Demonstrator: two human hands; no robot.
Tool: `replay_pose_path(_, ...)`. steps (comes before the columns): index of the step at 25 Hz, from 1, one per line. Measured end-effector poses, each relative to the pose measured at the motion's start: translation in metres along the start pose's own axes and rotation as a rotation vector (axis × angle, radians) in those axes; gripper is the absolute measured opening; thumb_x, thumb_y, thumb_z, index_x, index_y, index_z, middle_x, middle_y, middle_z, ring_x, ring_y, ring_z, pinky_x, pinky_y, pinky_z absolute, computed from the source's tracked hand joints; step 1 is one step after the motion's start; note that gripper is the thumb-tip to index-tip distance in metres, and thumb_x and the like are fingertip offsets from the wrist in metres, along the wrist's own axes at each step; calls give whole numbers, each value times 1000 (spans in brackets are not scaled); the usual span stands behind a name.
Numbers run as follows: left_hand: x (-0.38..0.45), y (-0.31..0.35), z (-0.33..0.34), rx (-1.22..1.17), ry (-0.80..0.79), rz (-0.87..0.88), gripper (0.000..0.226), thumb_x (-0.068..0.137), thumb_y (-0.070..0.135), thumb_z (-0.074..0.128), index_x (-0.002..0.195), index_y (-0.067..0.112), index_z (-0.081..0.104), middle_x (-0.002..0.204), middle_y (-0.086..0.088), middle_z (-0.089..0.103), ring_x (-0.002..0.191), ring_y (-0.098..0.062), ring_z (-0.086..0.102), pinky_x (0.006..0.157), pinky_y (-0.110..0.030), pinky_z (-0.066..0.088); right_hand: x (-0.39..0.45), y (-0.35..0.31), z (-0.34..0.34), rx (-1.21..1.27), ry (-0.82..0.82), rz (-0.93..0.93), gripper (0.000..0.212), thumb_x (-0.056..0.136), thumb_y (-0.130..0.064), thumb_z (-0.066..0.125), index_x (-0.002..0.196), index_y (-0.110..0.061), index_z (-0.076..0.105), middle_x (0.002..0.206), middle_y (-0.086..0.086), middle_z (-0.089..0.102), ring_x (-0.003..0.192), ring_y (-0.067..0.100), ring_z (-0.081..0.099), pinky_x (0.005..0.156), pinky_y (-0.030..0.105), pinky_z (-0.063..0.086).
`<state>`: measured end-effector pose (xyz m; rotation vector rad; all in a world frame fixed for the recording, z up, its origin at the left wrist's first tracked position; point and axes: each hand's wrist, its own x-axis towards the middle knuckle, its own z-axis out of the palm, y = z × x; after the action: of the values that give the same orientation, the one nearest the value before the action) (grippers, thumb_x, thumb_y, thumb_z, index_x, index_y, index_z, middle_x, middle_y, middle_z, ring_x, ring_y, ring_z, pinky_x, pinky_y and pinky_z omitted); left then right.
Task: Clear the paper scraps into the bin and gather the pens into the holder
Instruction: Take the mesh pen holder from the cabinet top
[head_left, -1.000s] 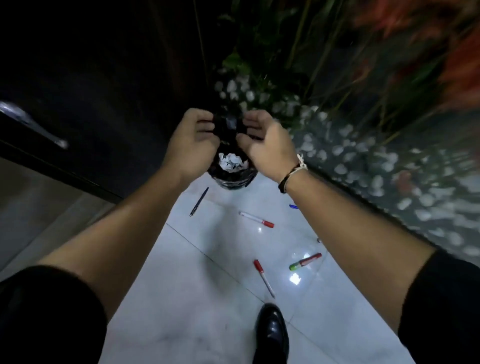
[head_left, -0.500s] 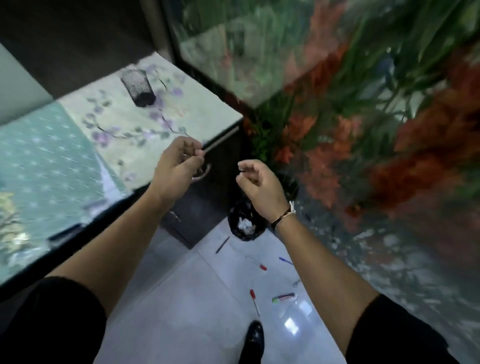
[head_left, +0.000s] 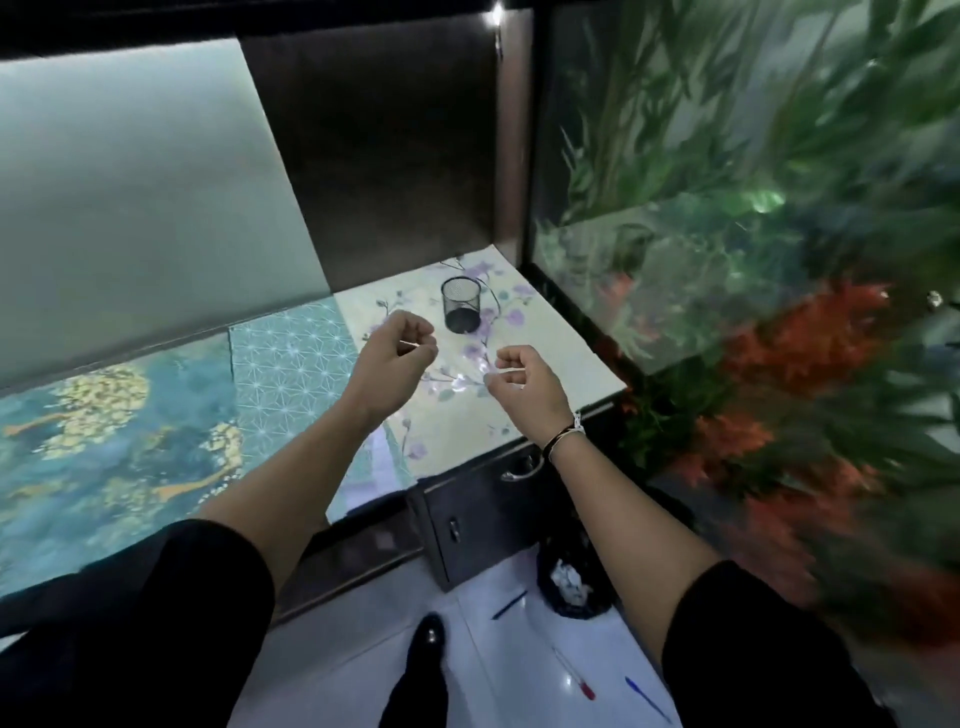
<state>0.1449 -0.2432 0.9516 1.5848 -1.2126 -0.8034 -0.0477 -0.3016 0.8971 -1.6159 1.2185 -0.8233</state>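
Observation:
A black mesh pen holder (head_left: 461, 304) stands upright on the floral desk mat (head_left: 561, 358), with nothing visible inside it. My left hand (head_left: 397, 356) hovers just left of and nearer than the holder, fingers curled, holding nothing I can see. My right hand (head_left: 524, 387) hovers over the mat's right part, also curled and holding nothing. Down on the floor, a black bin (head_left: 571, 590) holds white paper scraps (head_left: 569, 579). A dark pen (head_left: 510, 605), a red-capped pen (head_left: 574, 674) and a blue pen (head_left: 647, 699) lie on the white tiles.
A glass tank with green and orange plants (head_left: 753, 291) borders the desk on the right. A dark drawer unit with a handle (head_left: 519, 470) sits under the desk edge. My black shoe (head_left: 427, 639) stands on the tiles by the pens.
My hands have let go of the bin on the floor and risen above the desk. The view swung up from the tiles to the desk and holder.

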Motion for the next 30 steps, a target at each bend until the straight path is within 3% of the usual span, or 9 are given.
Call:
replay_pose_path(5,109,-55,-8,39,-29,-90,19,83,26,60,102,23,60,99,-5,66,81,-16,58,77,-38,52,137,33,57,-64,-17,125,47,82,-40,78,116,-16,56,110,-3,61,96,16,63,80,29,48)
replay_pose_path(7,155,-75,-7,34,-40,-121,22,83,24,60,105,22,61,98,-3,65,83,-17,59,77,-36,51,197,52,81,-106,18,170,71,68,-56,82,118,-13,54,111,0,58,98,17,60,81,29,46)
replay_pose_path(9,189,-89,-6,29,-39,-149,18,86,19,60,105,20,61,100,-5,65,86,-19,60,75,-33,50,244,69,104,-166,65,191,103,56,-66,83,133,-10,44,128,7,51,115,25,53,94,37,49)
replay_pose_path(12,238,-116,-3,14,-49,-181,20,81,22,58,101,20,61,102,-11,67,89,-20,61,74,-31,50,296,86,134,-175,134,218,126,61,-54,90,153,-12,15,156,15,25,142,34,27,117,48,33)
replay_pose_path(14,256,-128,-3,-16,-31,-203,17,84,17,60,101,15,62,97,-9,65,86,-19,60,72,-31,49,322,95,145,-115,230,190,119,63,-48,90,152,-12,21,154,13,31,142,33,29,116,44,33)
replay_pose_path(17,271,-143,-2,-34,-14,-225,16,94,6,59,109,4,62,96,-5,65,85,-19,61,74,-33,49,347,102,145,-71,298,190,94,64,-46,89,138,-13,42,135,8,52,125,28,50,105,35,45)
replay_pose_path(20,267,-148,-6,-58,-31,-236,14,95,5,58,108,6,61,99,-7,65,86,-19,62,75,-34,49,335,100,128,17,341,158,83,61,-49,88,126,-19,47,124,2,59,114,22,58,98,34,51)
replay_pose_path(25,221,-126,-14,-64,-79,-201,10,95,8,58,101,16,60,99,-7,64,87,-19,62,75,-35,49,245,90,76,110,355,96,78,60,-47,86,123,-21,47,122,-1,58,110,18,59,96,32,53)
replay_pose_path(30,115,-96,-12,-43,-101,-160,10,95,9,60,101,17,62,97,-7,65,87,-21,64,76,-37,50,105,83,26,47,334,91,73,70,-33,90,126,-15,46,122,-1,56,112,17,55,90,22,44)
